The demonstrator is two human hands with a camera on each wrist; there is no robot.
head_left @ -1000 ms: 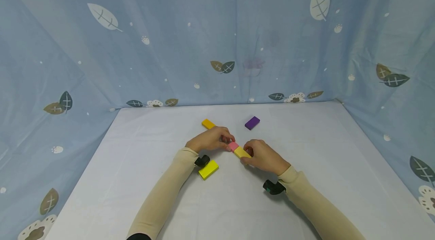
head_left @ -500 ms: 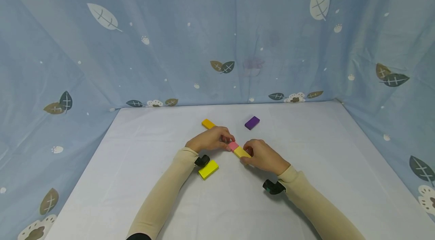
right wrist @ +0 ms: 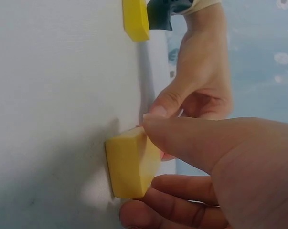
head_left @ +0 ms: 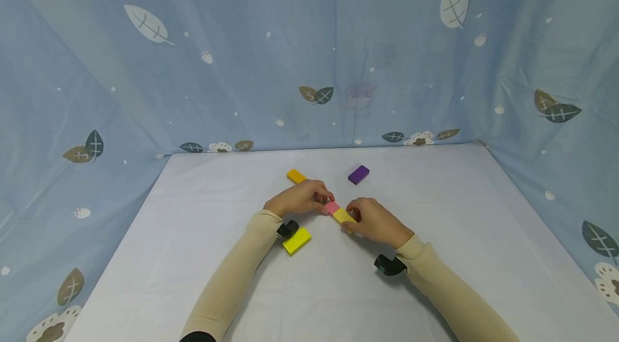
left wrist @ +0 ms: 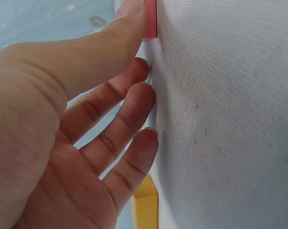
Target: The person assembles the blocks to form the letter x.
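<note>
Near the middle of the white table, a small pink block (head_left: 331, 207) lies end to end with a pale yellow block (head_left: 342, 216). My left hand (head_left: 301, 198) pinches the pink block at its far end; in the left wrist view the thumb lies on that block, and the other visible fingertips rest at the tabletop. My right hand (head_left: 377, 222) grips the pale yellow block between thumb and fingers. Seen from the right wrist, this block (right wrist: 124, 167) sits flat on the cloth. Where the two blocks meet is partly hidden there.
An orange-yellow block (head_left: 296, 176) lies behind my left hand, partly covered by it. A purple block (head_left: 359, 175) lies farther back, to the right. Beside the left wrist camera is a bright yellow block (head_left: 297, 241). A blue patterned curtain (head_left: 271, 62) borders the table (head_left: 435, 180).
</note>
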